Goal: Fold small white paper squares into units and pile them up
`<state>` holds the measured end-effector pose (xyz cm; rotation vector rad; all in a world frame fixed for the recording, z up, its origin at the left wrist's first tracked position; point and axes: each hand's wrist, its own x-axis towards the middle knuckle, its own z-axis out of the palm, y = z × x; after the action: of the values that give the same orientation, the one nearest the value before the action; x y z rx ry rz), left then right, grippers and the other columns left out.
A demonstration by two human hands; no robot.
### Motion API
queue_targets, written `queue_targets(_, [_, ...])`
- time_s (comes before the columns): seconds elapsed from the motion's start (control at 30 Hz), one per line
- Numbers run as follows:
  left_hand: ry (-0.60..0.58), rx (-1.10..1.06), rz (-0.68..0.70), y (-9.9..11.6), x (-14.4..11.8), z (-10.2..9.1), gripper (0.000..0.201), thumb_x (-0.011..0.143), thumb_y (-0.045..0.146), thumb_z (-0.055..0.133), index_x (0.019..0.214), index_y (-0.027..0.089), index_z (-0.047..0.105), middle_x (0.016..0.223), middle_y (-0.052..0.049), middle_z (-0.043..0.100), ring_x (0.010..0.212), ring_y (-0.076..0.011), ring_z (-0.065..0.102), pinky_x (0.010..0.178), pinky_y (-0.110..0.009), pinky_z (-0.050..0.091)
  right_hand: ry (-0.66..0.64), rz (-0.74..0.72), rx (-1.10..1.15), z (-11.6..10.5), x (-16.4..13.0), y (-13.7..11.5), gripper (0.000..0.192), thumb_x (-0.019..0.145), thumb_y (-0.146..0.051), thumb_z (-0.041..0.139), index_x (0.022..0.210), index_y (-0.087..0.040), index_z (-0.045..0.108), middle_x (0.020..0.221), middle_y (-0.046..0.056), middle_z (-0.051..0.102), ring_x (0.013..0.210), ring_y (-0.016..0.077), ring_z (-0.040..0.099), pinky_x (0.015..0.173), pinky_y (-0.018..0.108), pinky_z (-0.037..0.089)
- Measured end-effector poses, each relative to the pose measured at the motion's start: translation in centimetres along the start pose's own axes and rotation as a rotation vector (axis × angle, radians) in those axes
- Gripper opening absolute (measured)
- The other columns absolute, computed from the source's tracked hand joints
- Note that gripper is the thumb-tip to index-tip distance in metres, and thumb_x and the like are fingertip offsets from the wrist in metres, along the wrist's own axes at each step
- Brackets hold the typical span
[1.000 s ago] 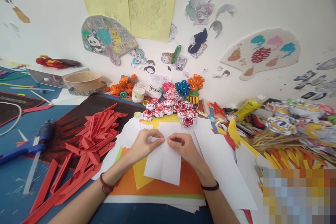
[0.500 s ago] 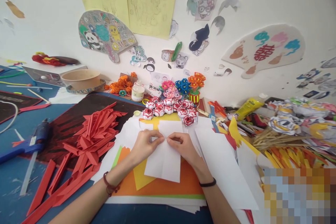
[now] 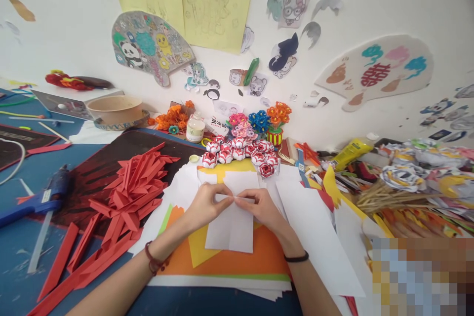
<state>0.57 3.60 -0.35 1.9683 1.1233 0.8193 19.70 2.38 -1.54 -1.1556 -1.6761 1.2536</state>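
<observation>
The pinched fingers (image 3: 222,206) of the left hand (image 3: 205,207) and right hand (image 3: 263,207) hide part of the white sheet (image 3: 229,234); both forearms (image 3: 122,274) are cut off below it. Under the white sheet, a yellow sheet (image 3: 198,249) is partly covered. Well left of it, the blue glue gun (image 3: 55,192) runs out of frame. Far above it, two pencil drawings (image 3: 218,0) are cropped at the top. Beyond it, lettering on the small jar (image 3: 195,131) is too small to read. To its lower right, a pixelated patch (image 3: 422,279) masks whatever lies there.
</observation>
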Motion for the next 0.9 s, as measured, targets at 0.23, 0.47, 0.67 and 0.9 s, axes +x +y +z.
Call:
queue_targets(0.23, [0.074, 0.058, 0.011, 1.1, -0.5, 0.1, 0.016, 0.084, 0.027, 0.051, 0.083, 0.019, 0.065, 0.083, 0.001, 0.068, 0.067, -0.0139, 0.054, 0.066, -0.026, 0.036, 0.064, 0.004, 0.108, 0.6, -0.1, -0.6, 0.023, 0.077, -0.036, 0.065, 0.078, -0.015, 0.073, 0.075, 0.005, 0.070, 0.067, 0.0175, 0.060, 0.056, 0.024, 0.045])
queue_targets(0.47, [0.143, 0.023, 0.023, 1.3, -0.8, 0.1, 0.017, 0.084, 0.028, 0.051, 0.082, 0.019, 0.064, 0.081, -0.001, 0.068, 0.073, -0.0158, 0.056, 0.067, -0.026, 0.038, 0.139, -0.027, 0.179, 1.3, -0.1, -0.7, 0.019, 0.076, -0.033, 0.067, 0.078, -0.015, 0.074, 0.074, 0.004, 0.071, 0.067, 0.0180, 0.062, 0.058, 0.025, 0.046])
queue_targets(0.67, [0.167, 0.002, 0.014, 1.2, -0.6, 0.0, 0.017, 0.083, 0.029, 0.053, 0.081, 0.019, 0.066, 0.082, -0.001, 0.069, 0.076, -0.0165, 0.057, 0.070, -0.026, 0.039, 0.160, -0.043, 0.151, 1.3, -0.2, -0.9, 0.021, 0.077, -0.034, 0.065, 0.078, -0.016, 0.074, 0.077, 0.005, 0.071, 0.070, 0.0190, 0.062, 0.059, 0.025, 0.047])
queue_targets(0.9, [0.077, -0.093, -0.009, 0.6, 0.0, -0.3, 0.019, 0.082, 0.031, 0.054, 0.080, 0.019, 0.068, 0.081, 0.000, 0.070, 0.073, -0.0153, 0.058, 0.062, -0.022, 0.038, 0.150, -0.033, 0.045, 0.6, 0.1, -0.1, 0.023, 0.077, -0.037, 0.064, 0.079, -0.015, 0.073, 0.076, 0.005, 0.070, 0.068, 0.0183, 0.061, 0.056, 0.024, 0.046])
